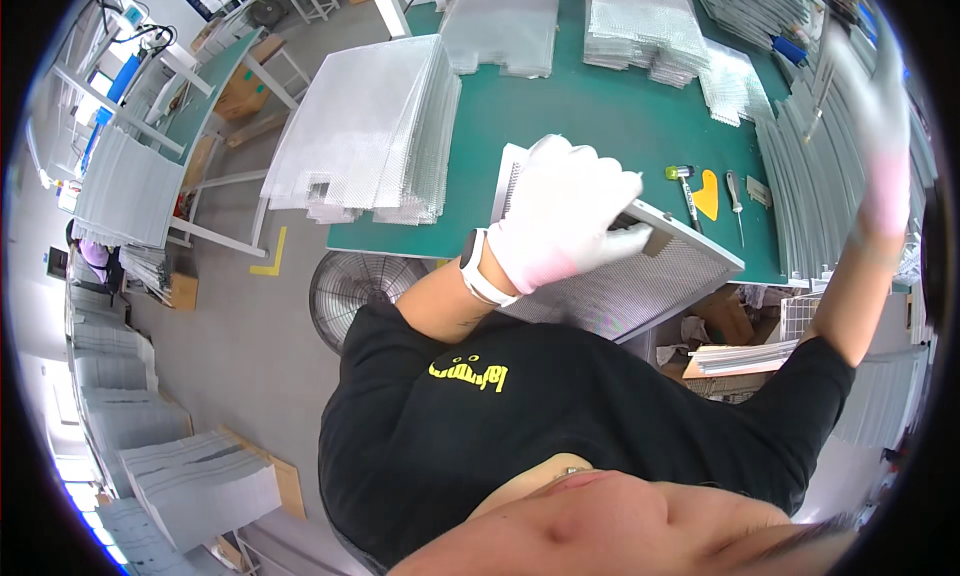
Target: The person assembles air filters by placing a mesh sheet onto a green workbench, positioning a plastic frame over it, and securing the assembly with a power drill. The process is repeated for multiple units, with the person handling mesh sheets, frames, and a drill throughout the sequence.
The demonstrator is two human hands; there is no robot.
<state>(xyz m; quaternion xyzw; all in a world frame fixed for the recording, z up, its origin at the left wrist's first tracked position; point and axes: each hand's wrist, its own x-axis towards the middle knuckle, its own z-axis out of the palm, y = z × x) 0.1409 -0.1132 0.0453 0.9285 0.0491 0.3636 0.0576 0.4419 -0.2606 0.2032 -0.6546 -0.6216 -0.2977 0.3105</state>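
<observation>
My left hand (565, 216), in a white glove with a white watch at the wrist, grips the top edge of a framed metal mesh panel (640, 286) that lies tilted over the front edge of the green table (590, 116). My right hand (880, 106), also gloved, is raised at the far right, reaching among long metal strips (805, 176) stacked there; a thin strip (818, 101) runs beside its fingers, but a grip on it is not clear.
A tall stack of mesh sheets (370, 126) lies on the table's left end, with more mesh piles (640, 21) at the back. A small mallet (685, 188), a yellow scraper (708, 194) and a screwdriver (735, 201) lie by the panel. A floor fan (355, 286) stands below the table.
</observation>
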